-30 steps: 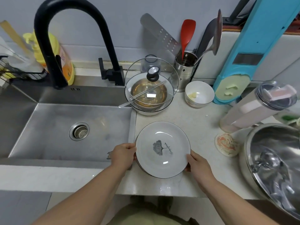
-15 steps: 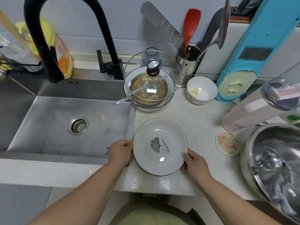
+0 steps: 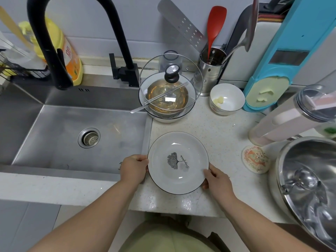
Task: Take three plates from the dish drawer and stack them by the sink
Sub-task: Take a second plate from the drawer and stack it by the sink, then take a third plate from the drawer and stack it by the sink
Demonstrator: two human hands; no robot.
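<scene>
White round plates (image 3: pixel 178 162) with a leaf print, gripped at opposite rims by left hand (image 3: pixel 134 170) and right hand (image 3: pixel 217 180), are now lowered onto the speckled counter (image 3: pixel 218 135) right of the steel sink (image 3: pixel 72 135); release is likely next.

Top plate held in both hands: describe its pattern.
White round plate with thin dark rim, grey ginkgo-leaf print and script at centre; head view.

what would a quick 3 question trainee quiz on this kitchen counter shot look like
1. True or false: both hands grip the plate rim.
2. The plate lies: A) in the sink B) on the counter right of the sink C) on the metal bowl.
3. What colour is the spatula in the utensil holder?

Key: 1. True: left hand and right hand sit at opposite edges. 2. B, beside the sink. 3. Red.
</scene>
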